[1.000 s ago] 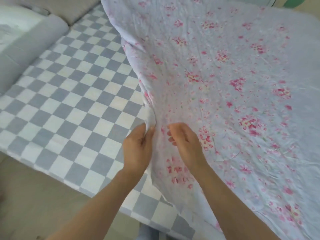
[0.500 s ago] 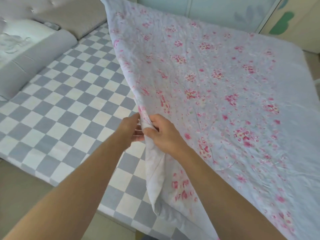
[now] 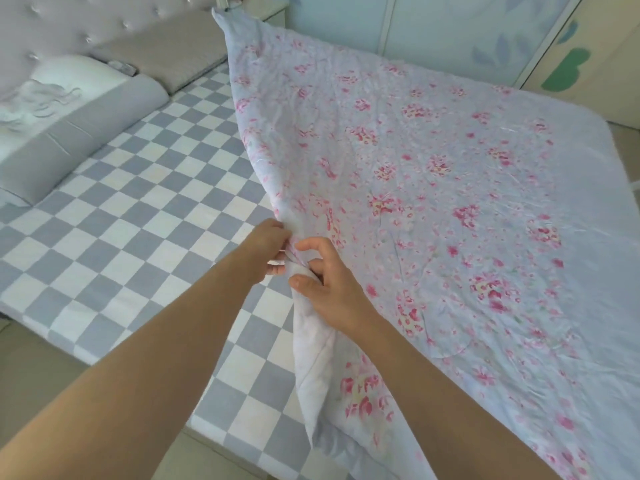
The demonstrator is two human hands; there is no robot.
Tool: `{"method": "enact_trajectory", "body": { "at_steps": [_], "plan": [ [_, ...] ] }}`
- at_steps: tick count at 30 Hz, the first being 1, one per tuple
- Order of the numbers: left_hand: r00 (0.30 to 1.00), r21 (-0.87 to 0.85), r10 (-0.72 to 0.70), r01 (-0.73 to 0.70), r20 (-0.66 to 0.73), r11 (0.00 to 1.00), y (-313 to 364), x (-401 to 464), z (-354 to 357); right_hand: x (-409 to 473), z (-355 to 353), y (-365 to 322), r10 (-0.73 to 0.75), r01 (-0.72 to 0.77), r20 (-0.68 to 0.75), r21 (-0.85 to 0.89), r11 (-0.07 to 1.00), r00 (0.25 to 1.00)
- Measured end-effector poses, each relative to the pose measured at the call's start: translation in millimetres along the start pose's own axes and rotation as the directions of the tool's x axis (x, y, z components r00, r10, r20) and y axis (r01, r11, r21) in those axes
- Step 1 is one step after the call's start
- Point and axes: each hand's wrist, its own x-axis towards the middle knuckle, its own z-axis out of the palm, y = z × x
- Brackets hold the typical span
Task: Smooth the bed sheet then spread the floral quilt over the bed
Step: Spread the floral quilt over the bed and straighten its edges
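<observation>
The floral quilt (image 3: 433, 188), pale blue with pink flowers, covers the right half of the bed and its left edge is lifted into a ridge running from the headboard end down to me. My left hand (image 3: 268, 251) pinches that raised edge from the left side. My right hand (image 3: 329, 282) grips the same edge just below and to the right, fingers curled around the fabric. The grey-and-white checkered bed sheet (image 3: 131, 216) lies flat and uncovered on the bed's left half.
A grey-and-white pillow (image 3: 69, 116) and a flat taupe pillow (image 3: 166, 53) lie against the tufted headboard (image 3: 52, 26) at the far left. Pale wardrobe doors (image 3: 450, 26) stand behind the bed. Floor (image 3: 34, 382) shows along the bed's near edge.
Both hands have come together on the quilt's raised edge and pushed it away from me. The view has lifted, so the headboard, the pillows and the wardrobe show.
</observation>
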Motion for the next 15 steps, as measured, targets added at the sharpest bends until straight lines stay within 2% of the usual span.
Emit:
{"method": "enact_trajectory", "body": {
  "at_steps": [4,7,9,11,12,14,15],
  "plan": [
    [1.0,-0.003,0.017,-0.017,0.016,1.0,-6,-5,3,1,-1,0,0.016,-0.015,0.011,-0.008,1.0,1.0],
    [0.995,0.033,-0.071,0.074,-0.064,0.997,-15,0,4,1,-1,-2,0.007,-0.006,0.034,-0.015,1.0,0.999],
    [0.982,-0.077,-0.189,0.19,0.012,0.979,-25,8,-2,2,0,-2,0.0,0.0,0.027,0.007,1.0,1.0],
    [0.964,-0.216,-0.209,0.242,0.161,0.946,-32,19,-11,6,3,-4,-0.001,0.001,0.01,0.015,1.0,1.0],
    [0.964,-0.285,-0.195,0.241,0.18,0.928,-33,25,-12,9,4,-5,0.006,-0.006,0.015,0.01,1.0,1.0],
    [0.981,-0.369,-0.163,0.192,0.108,0.91,-28,30,-18,15,6,-9,0.059,-0.057,0.041,-0.058,0.997,0.997],
    [0.993,-0.394,-0.119,0.115,0.015,0.912,-27,31,-24,19,6,-12,0.102,-0.096,0.037,-0.145,0.985,0.994]
  ]
}}
